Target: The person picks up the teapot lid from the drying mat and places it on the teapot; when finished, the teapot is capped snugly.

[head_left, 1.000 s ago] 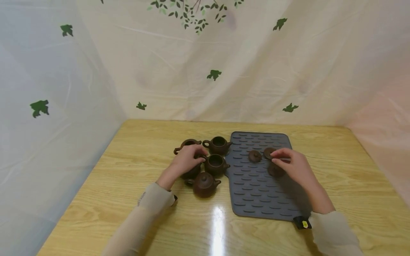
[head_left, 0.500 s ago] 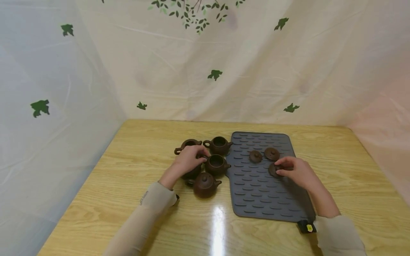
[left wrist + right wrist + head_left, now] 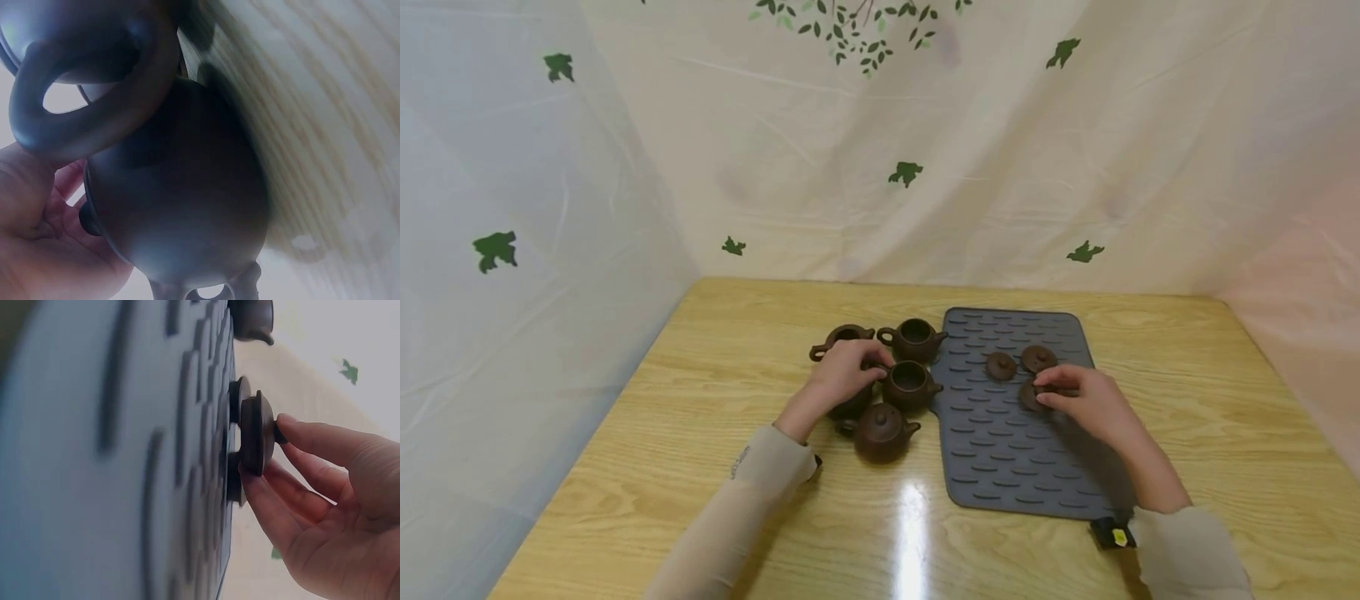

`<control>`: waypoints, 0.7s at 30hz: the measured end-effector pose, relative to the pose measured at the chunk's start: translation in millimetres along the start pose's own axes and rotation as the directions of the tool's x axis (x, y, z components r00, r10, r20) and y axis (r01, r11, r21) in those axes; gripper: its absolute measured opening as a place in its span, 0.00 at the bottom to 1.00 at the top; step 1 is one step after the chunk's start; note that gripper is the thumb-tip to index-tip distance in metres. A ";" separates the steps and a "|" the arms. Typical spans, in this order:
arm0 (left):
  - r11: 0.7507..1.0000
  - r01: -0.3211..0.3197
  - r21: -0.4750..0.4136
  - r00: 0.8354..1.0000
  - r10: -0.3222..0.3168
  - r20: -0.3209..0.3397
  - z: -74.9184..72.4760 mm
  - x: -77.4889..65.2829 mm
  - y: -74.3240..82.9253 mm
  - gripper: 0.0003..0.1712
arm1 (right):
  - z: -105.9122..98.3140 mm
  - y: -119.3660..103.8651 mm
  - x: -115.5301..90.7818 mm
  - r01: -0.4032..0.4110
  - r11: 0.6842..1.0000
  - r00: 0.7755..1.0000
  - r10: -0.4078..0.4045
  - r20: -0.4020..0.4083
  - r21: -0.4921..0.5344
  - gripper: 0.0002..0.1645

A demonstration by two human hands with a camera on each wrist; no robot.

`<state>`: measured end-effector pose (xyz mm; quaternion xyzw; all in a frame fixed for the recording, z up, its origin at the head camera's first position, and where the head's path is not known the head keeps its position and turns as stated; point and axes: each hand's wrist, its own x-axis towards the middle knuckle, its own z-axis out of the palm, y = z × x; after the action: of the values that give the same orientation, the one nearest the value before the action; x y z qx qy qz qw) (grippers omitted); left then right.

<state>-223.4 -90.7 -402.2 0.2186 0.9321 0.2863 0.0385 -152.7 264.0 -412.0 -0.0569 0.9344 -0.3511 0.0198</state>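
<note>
My left hand (image 3: 842, 373) reaches over a group of brown teapots, its thumb and finger pinching the handle of the lidless middle teapot (image 3: 908, 390). Part of another teapot (image 3: 853, 407) shows beneath that hand; in the left wrist view this dark pot (image 3: 181, 187) has a knob on top. In front stands a lidded teapot (image 3: 880, 437). My right hand (image 3: 1093, 404) pinches a round brown teapot lid (image 3: 256, 434) by its knob and edge, just over the grey mat (image 3: 1000, 454). Two more lids, a smaller one (image 3: 1001, 367) and a wider one (image 3: 1039, 358), lie behind it.
Two open teapots stand at the back of the group, one on the left (image 3: 847, 334) and one beside the mat (image 3: 915, 339). All of it is on a wooden table (image 3: 700, 392), with a pale cloth (image 3: 820, 200) hanging behind.
My right hand has come down from beside the back lid to the front lid, pinched it and shifted it slightly left. My left hand has stayed nearly still at the teapot's handle.
</note>
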 end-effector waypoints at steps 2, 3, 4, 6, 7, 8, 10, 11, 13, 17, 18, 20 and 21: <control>1.000 0.000 0.004 1.000 0.000 -0.004 -0.1 -0.2 0.5 0.05 | 1.7 -4.4 1.7 0.018 1.000 1.000 -0.018 -0.005 0.002 0.13; 1.000 0.003 0.005 1.000 -0.003 -0.004 -0.2 -0.4 0.6 0.05 | 2.7 -6.9 2.6 0.028 1.000 1.000 -0.028 -0.008 0.004 0.13; 1.000 0.007 0.007 1.000 -0.007 -0.003 -0.2 -0.5 0.7 0.05 | 3.7 -9.3 3.6 0.037 0.999 0.999 -0.037 -0.008 0.008 0.13; 1.000 0.011 0.013 1.000 -0.011 -0.001 -0.3 -0.3 0.7 0.05 | 5.7 -14.2 5.5 0.052 0.999 0.999 -0.052 -0.009 0.014 0.13; 1.000 0.012 0.016 1.000 -0.012 0.000 -0.3 -0.1 0.7 0.05 | 6.6 -16.6 6.5 0.060 0.998 0.998 -0.059 -0.010 0.015 0.13; 1.000 0.014 0.020 1.000 -0.014 0.001 -0.4 0.1 0.7 0.05 | 7.7 -18.8 7.5 0.063 0.998 0.998 -0.063 -0.010 0.016 0.13; 1.000 0.015 0.027 1.000 -0.015 0.004 -0.5 0.6 0.6 0.05 | 10.0 -23.0 9.7 0.069 0.998 0.998 -0.069 -0.010 0.013 0.13; 0.999 0.015 0.030 1.000 -0.015 0.004 -0.7 0.6 0.8 0.05 | 11.2 -24.9 10.9 0.072 0.997 0.997 -0.072 -0.010 0.011 0.13; 0.999 0.018 0.034 1.000 -0.018 0.007 -1.1 0.8 1.4 0.05 | 13.9 -29.4 13.3 0.074 0.997 0.997 -0.074 -0.004 0.013 0.13; 0.999 0.028 0.036 1.000 -0.028 0.013 -1.9 0.9 3.4 0.05 | 19.2 -39.8 18.5 0.079 0.996 0.997 -0.079 0.008 0.029 0.13; 0.999 0.029 0.037 0.999 -0.030 0.015 -2.0 1.2 3.8 0.05 | 20.5 -42.9 19.8 0.083 0.996 0.996 -0.084 0.011 0.035 0.13; 0.999 0.031 0.041 0.999 -0.032 0.018 -2.0 1.6 4.2 0.05 | 23.1 -48.3 22.3 0.097 0.994 0.995 -0.097 0.010 0.051 0.13; 0.998 0.031 0.046 0.999 -0.032 0.019 -1.9 1.8 4.1 0.05 | 24.4 -51.2 23.3 0.106 0.992 0.994 -0.106 0.012 0.063 0.13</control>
<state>-223.8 -87.8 -398.3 0.2075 0.9412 0.2623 0.0471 -169.2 207.0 -396.6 -0.1085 0.9185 -0.3802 0.0099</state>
